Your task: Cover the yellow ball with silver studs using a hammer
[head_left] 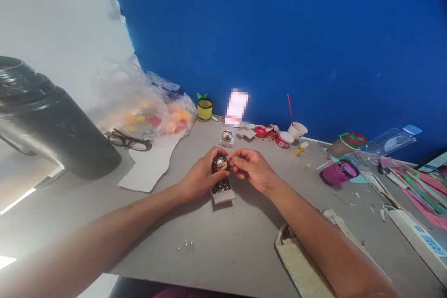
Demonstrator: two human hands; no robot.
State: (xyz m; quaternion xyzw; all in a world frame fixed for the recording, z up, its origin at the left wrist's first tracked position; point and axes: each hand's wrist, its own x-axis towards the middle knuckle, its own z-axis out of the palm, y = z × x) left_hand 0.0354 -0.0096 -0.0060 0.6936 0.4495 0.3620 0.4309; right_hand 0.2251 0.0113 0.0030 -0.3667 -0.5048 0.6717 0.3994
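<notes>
My left hand is curled round a shiny, silver-studded ball; a yellowish patch shows low on it. Just to the right, my right hand has its thumb and forefinger pinched together close to the ball. Whatever may be between those fingertips is too small to make out. Below the ball lies a small open white box full of dark, shiny little pieces, partly covered by my left hand. Farther back, another silver ball rests on a small clear base.
A large dark bottle stands at left, near glasses, white paper and a plastic bag. Behind are a paper cup, red-lidded tub and glue stick. A cloth pouch lies under my right forearm.
</notes>
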